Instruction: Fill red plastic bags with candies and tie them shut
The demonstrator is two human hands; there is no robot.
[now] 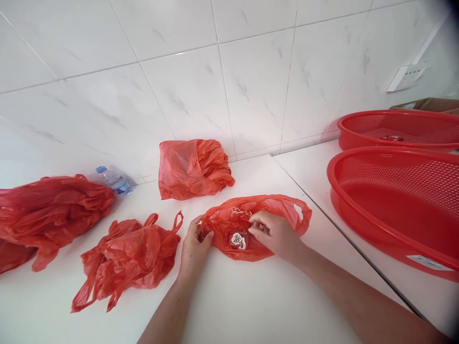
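An opened red plastic bag (247,254) lies on the white table in front of me. My left hand (196,241) is closed on its left edge, the thumb on the near side. Inside the bag rests a small dark red packet (238,240) with a white patch and dark Chinese characters. My right hand (274,234) reaches into the bag from the right. Its thumb and fingers pinch another small red packet (261,227) with pale lettering, partly hidden by the fingers. More red and white pieces behind it are blurred by the plastic.
To the left lie a crumpled red bag (134,253) with loops and a larger red bundle (71,200). Behind stand a folded red bag (193,167) and a water bottle (114,180). At right are a near red basket (387,215), a far red basket (347,138) and a table seam.
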